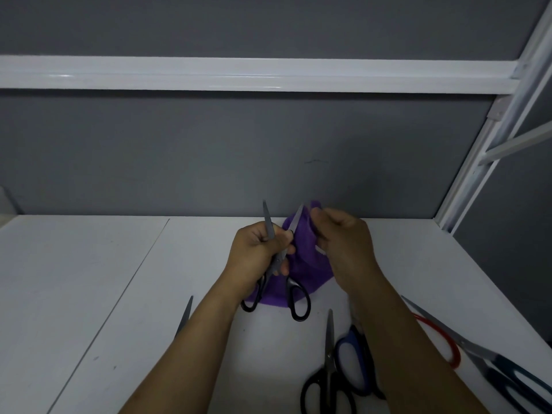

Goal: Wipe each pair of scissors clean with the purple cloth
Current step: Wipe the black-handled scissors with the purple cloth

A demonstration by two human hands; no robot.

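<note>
Head: left hand (pixel 256 253) grips scissors (pixel 278 260) (right hand (pixel 346 243) pinches cloth (pixel 302 265)).

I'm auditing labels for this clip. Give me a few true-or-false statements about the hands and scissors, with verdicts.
1. The left hand grips black-handled scissors with the blades spread apart. True.
2. The right hand holds a yellow cloth. False: it holds the purple cloth.
3. Blue-handled scissors lie on the table. True.
4. Nothing lying on the table has black handles. False: a second black-handled pair lies beside the blue-handled scissors.
</note>
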